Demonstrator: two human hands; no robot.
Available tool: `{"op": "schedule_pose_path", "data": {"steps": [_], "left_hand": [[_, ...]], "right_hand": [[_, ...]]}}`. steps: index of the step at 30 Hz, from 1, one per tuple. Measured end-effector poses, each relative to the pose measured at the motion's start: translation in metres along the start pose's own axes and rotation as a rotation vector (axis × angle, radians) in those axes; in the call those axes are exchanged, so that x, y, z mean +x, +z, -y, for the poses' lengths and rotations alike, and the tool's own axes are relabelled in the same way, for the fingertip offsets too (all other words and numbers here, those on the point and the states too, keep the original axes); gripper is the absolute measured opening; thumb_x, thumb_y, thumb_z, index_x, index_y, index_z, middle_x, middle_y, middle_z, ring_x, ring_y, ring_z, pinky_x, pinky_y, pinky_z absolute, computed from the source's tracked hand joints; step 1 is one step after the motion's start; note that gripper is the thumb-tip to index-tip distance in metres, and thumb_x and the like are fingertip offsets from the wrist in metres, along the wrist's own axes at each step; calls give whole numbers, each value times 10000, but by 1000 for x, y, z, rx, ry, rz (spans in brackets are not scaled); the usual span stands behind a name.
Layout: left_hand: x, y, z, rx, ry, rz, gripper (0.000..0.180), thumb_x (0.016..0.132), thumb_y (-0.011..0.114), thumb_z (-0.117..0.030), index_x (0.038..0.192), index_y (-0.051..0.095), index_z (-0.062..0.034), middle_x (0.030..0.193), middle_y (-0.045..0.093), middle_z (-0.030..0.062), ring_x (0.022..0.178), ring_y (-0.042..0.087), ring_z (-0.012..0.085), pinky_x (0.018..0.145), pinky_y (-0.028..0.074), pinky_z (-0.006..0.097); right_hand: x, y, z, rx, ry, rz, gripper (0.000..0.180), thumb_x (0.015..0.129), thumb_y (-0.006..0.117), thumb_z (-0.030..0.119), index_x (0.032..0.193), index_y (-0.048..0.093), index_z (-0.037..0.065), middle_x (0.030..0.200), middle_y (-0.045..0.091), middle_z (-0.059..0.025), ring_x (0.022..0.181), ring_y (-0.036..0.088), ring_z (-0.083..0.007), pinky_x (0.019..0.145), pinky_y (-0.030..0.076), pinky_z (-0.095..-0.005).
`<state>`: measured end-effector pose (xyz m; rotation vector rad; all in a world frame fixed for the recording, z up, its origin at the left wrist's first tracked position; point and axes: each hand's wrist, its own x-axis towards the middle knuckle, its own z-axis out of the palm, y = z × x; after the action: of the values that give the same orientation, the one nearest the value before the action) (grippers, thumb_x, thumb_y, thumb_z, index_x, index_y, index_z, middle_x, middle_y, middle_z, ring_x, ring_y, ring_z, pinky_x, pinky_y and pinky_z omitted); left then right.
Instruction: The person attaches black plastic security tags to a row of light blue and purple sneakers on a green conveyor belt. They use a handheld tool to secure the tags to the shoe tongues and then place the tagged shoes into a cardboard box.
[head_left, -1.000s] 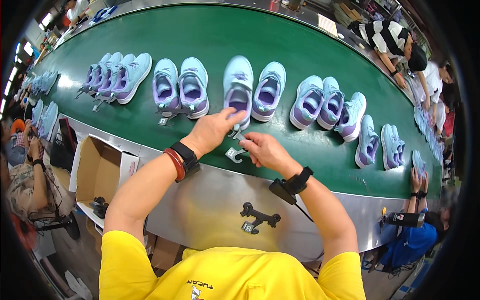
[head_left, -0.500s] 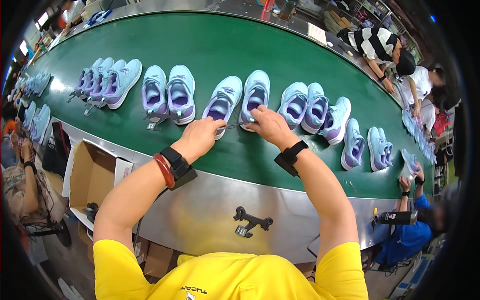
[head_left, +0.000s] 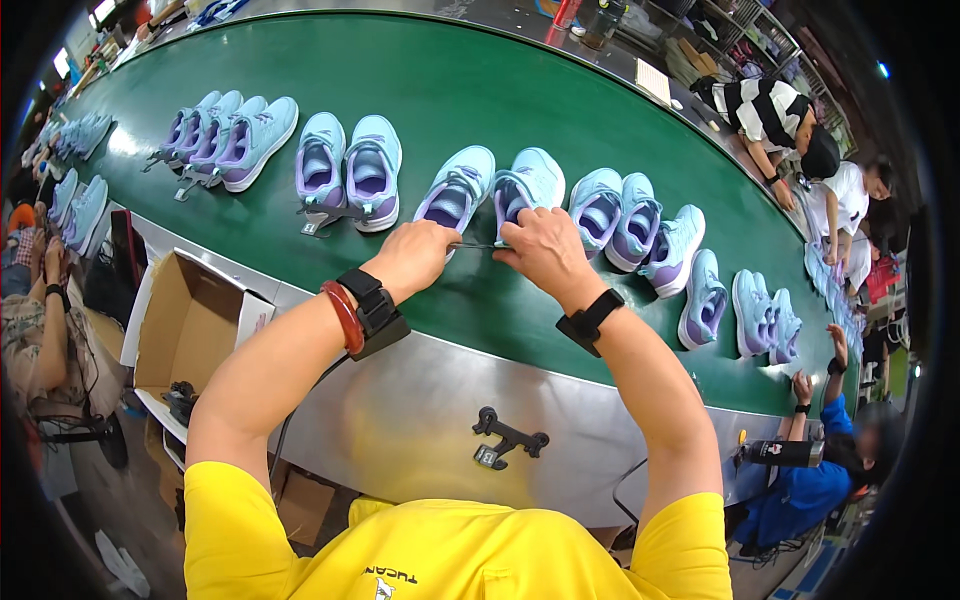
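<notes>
Both hands are closed in a pinch on a thin dark hanger (head_left: 475,245): the left hand (head_left: 415,258) at one end, behind the left shoe (head_left: 462,182), the right hand (head_left: 545,250) at the other, its fingers at the heel of the right shoe (head_left: 538,172). This light-blue and purple pair stands on the green belt (head_left: 480,75), toward its near edge. A second ago only the right hand held the hanger; now it spans both heels. Since half a second ago, the right shoe's toe has swung rightward. A spare black hanger (head_left: 510,438) still lies on the metal ledge (head_left: 400,440) before the belt.
</notes>
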<state>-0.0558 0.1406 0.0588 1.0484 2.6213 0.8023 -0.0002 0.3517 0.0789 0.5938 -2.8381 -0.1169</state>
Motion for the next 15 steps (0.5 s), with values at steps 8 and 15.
{"op": "schedule_pose_path", "data": {"steps": [8, 15], "left_hand": [[-6, -13, -5, -223, -103, -13, 144, 858, 525, -120, 888, 659, -76, 795, 639, 190, 768, 613, 378, 686, 470, 433], [-14, -6, -4, -102, -88, -37, 171, 855, 539, -81, 965, 666, -51, 815, 631, 216, 747, 619, 357, 674, 470, 403]], "right_hand": [[-14, 11, -8, 11, 95, -54, 263, 713, 723, 346, 740, 613, 109, 723, 558, -63, 715, 563, -254, 630, 413, -390], [-13, -9, -2, 118, 76, -134, 275, 700, 734, 336, 724, 599, 97, 700, 544, -67, 706, 556, -262, 622, 408, -398]]}}
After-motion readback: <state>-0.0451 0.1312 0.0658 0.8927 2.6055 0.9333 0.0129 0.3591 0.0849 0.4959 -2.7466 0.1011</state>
